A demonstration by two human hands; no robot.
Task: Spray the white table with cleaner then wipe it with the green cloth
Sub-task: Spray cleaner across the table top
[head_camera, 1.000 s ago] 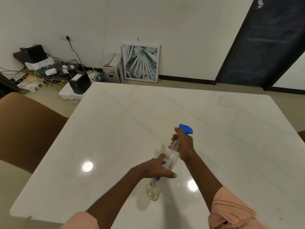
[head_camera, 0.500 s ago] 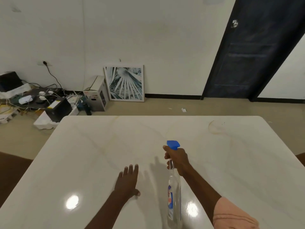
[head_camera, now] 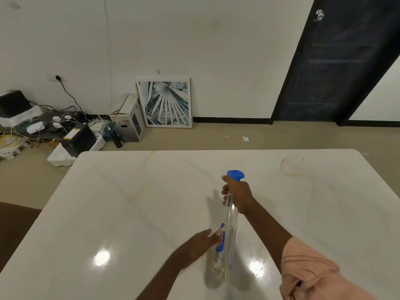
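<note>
Head view: right hand (head_camera: 237, 194) grips the bottle (head_camera: 226, 241) neck, left hand (head_camera: 200, 243) blurred, grip unclear, so the tilted nozzle (head_camera: 236, 175) may overshoot the table (head_camera: 129, 213).

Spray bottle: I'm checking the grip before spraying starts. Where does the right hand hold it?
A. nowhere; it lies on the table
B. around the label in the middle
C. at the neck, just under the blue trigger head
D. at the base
C: the right hand wraps the neck of the spray bottle just below its blue head.
</note>
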